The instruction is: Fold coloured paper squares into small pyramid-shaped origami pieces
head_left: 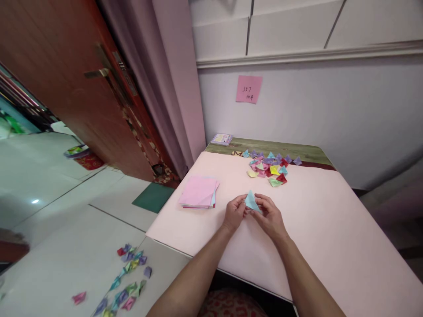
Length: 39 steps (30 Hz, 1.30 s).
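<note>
Both hands meet over the middle of the pale pink table [317, 229]. My left hand [235, 213] and my right hand [270, 215] pinch a light blue folded paper triangle [251, 201] between their fingers, its tip pointing up and away from me. A stack of pink square paper sheets [199, 192] lies to the left of my hands. Beyond them a heap of several folded coloured paper pieces [270, 165] sits near the table's far edge.
A small pack of paper [221, 139] rests at the far left corner by the curtain [172, 83]. A pink note [249, 89] is stuck on the wall. More folded paper pieces [127, 281] litter the floor at left, near a green mat [153, 197] and a brown door [72, 75].
</note>
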{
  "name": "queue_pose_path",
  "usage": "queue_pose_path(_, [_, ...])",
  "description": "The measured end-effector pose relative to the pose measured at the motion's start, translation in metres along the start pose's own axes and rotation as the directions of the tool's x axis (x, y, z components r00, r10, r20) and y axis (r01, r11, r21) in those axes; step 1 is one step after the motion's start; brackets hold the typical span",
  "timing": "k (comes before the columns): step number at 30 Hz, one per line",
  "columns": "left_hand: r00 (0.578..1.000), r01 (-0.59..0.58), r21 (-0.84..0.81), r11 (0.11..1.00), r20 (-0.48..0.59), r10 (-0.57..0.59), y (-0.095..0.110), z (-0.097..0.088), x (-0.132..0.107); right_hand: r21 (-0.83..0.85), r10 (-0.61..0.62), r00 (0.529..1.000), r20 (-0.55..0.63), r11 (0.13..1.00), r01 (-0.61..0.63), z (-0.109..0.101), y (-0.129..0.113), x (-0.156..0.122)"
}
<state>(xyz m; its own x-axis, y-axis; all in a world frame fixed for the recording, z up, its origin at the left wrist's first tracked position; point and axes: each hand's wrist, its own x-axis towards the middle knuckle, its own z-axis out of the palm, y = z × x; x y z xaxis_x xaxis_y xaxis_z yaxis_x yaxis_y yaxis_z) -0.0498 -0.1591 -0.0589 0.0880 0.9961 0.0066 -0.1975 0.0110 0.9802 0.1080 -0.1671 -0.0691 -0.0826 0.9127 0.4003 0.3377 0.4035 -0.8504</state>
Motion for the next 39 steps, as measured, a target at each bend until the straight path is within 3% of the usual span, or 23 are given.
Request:
queue_pose_path(11, [1.000,0.011,0.038,0.999,0.022,-0.011,-0.004,-0.002,0.002,-0.035,-0.007,0.999,0.050,0.999,0.009,-0.002,-0.005,0.002])
queue_pose_path(18, [0.999,-0.031,0.070,0.997,0.025,0.029,-0.002,-0.002,0.002,-0.006,-0.121,0.990,0.070,0.993,0.122,0.000,-0.003,0.002])
queue_pose_path(28, [1.000,-0.018,0.044,0.999,0.019,0.018,0.000,-0.001,0.002,-0.082,-0.123,0.992,-0.016,0.989,0.121,0.002,-0.005,0.001])
queue_pose_path(33, [0.999,0.040,-0.031,0.999,0.022,-0.039,-0.003,-0.001,0.002,-0.062,-0.038,0.998,-0.042,0.997,0.035,0.003,-0.012,0.002])
queue_pose_path(39, [0.999,0.026,-0.005,1.000,0.025,-0.026,0.001,0.001,0.000,0.109,0.144,0.989,-0.040,0.984,-0.139,0.008,-0.010,-0.001])
